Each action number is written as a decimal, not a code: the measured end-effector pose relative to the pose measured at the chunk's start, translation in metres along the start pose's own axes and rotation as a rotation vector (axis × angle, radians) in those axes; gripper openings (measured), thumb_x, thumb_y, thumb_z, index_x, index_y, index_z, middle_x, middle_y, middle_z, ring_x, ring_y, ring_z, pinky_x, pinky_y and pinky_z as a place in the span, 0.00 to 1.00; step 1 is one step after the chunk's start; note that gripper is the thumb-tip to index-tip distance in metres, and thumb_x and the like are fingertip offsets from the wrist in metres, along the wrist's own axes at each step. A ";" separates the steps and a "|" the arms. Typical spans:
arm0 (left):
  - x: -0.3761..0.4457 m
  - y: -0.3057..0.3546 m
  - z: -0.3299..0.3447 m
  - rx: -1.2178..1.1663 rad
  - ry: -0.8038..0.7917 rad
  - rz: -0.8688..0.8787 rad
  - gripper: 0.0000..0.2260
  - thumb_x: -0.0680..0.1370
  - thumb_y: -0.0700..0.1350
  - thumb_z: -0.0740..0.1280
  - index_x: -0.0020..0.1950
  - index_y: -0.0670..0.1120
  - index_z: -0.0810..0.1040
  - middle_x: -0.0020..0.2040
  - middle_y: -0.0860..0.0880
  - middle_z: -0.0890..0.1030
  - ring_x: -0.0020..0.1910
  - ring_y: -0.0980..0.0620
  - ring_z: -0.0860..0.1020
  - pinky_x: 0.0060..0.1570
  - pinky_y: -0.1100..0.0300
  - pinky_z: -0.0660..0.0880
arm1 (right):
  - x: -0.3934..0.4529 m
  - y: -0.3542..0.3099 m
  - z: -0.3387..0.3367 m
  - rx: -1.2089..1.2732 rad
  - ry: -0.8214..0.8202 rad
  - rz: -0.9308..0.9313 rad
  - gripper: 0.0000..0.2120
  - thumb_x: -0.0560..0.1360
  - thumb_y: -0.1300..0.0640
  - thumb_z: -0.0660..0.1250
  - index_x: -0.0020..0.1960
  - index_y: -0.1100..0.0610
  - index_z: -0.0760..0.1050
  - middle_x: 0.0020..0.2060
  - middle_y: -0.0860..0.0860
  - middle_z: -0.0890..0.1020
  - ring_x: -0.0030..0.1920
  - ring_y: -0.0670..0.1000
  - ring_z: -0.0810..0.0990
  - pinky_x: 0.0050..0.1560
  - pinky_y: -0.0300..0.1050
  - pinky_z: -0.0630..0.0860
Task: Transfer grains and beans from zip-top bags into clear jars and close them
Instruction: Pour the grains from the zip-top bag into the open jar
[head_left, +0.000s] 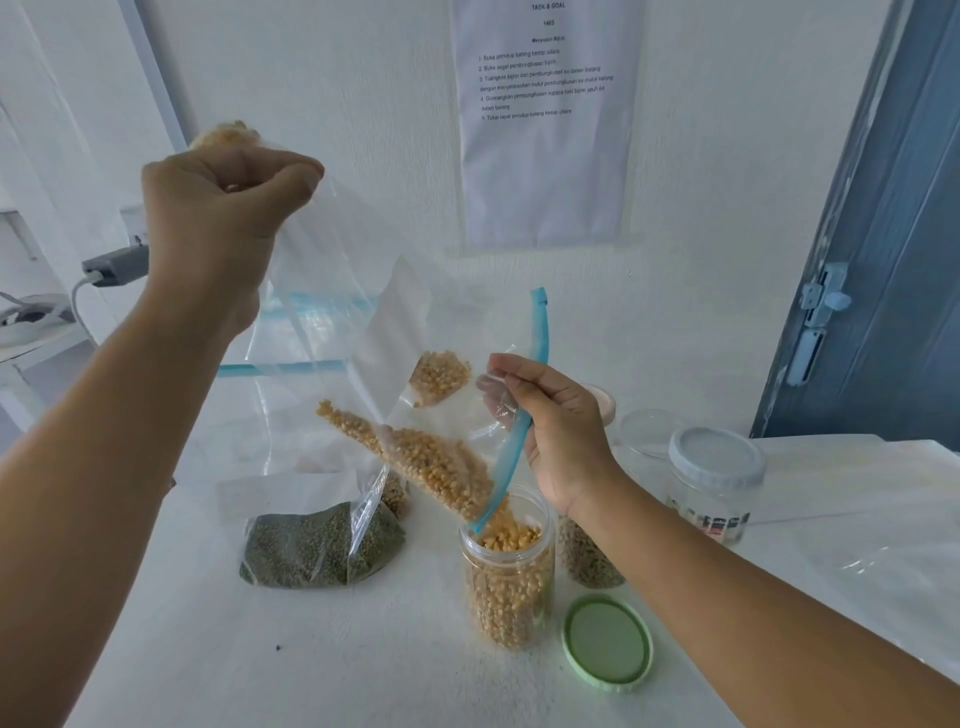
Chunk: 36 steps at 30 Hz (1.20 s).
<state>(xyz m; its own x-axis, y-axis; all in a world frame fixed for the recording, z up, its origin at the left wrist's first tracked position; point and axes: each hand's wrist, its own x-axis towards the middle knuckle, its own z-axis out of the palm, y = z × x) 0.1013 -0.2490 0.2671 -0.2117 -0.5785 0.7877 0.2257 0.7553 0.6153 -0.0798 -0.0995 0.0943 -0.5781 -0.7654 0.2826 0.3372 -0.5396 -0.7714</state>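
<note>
While the corn bag (415, 447) is being gripped by both the left hand (223, 208) and right hand (550, 431), kernels are being tipped into the nearly full jar (509, 571); beside it, the green lid (607, 642) and bean bag (322, 540) are still being left waiting.

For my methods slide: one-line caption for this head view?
Both hands tilt a zip-top bag, pouring yellow kernels into an open jar.

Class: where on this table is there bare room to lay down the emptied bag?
Bare table lies in front of the green bean bag, left of the open jar. Crowded: round that jar, with the green lid, the filled jar behind, and the lidded jar.
</note>
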 end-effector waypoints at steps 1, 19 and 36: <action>0.001 0.001 0.000 0.002 0.004 -0.004 0.06 0.71 0.44 0.78 0.42 0.56 0.88 0.34 0.61 0.80 0.44 0.62 0.77 0.47 0.65 0.73 | 0.000 -0.001 0.000 0.003 0.001 0.000 0.16 0.82 0.69 0.62 0.50 0.57 0.87 0.49 0.58 0.87 0.54 0.55 0.86 0.55 0.42 0.82; 0.005 0.001 0.008 0.005 -0.027 0.025 0.10 0.70 0.44 0.78 0.37 0.60 0.88 0.41 0.47 0.74 0.44 0.60 0.74 0.47 0.65 0.69 | 0.001 0.001 -0.001 -0.010 0.018 0.002 0.15 0.82 0.69 0.64 0.49 0.57 0.87 0.48 0.58 0.87 0.53 0.55 0.86 0.55 0.42 0.82; -0.002 0.006 0.013 0.073 0.006 0.032 0.10 0.74 0.40 0.76 0.55 0.44 0.86 0.33 0.64 0.82 0.42 0.66 0.78 0.54 0.66 0.74 | 0.002 0.004 -0.005 -0.016 0.026 -0.001 0.14 0.82 0.69 0.64 0.50 0.58 0.87 0.49 0.59 0.87 0.55 0.57 0.86 0.57 0.44 0.81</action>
<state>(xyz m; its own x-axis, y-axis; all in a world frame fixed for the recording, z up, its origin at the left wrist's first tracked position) 0.0905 -0.2391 0.2694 -0.1996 -0.5555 0.8072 0.1619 0.7938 0.5863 -0.0833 -0.1009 0.0888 -0.5981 -0.7550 0.2688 0.3244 -0.5347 -0.7803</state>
